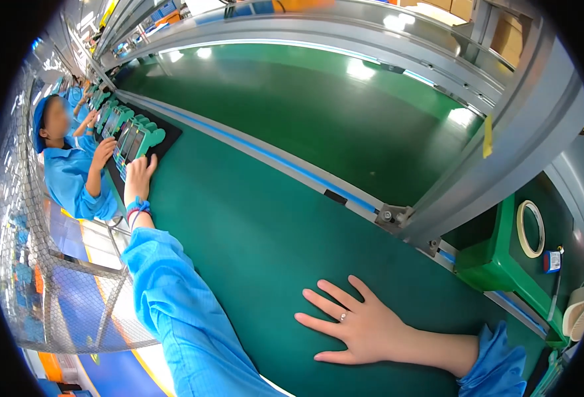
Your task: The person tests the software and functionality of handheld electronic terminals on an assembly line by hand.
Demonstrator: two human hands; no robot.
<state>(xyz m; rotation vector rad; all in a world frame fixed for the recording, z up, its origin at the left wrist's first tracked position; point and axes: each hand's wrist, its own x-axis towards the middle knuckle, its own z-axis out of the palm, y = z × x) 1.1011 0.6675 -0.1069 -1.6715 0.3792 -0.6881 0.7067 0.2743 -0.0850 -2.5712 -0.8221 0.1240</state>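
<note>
Here, reaching with the left hand [138, 177] well to the left of the metal post [510, 149], with bent fingers at the near end of the closest green fixture [151, 135]. Cannot tell the exact opening of this left grip, nor whether holding the fixture or merely touching. Resting the right hand [374, 327] palm down on the green bench [239, 218], on the near side of the post, with a wide-spread, empty grip and a ring [343, 317] on one finger.

Carrying a dark rectangular panel [132, 140] in the closest fixture, on a black mat [169, 141] well left of the post. Continuing beyond with more green fixtures [100, 99] in a row, farther from the post. Just right of the foot of the post, holding a roll of pale tape [520, 228] and a small blue-and-red item [552, 261] in a green bin [500, 248].

Running leftward from the foot of the post with a blue-striped rail [272, 153]. Far left of the post, working beside the fixtures in a blue cap and blue uniform, with a co-worker's hand [104, 152] raised near the closest one.
</note>
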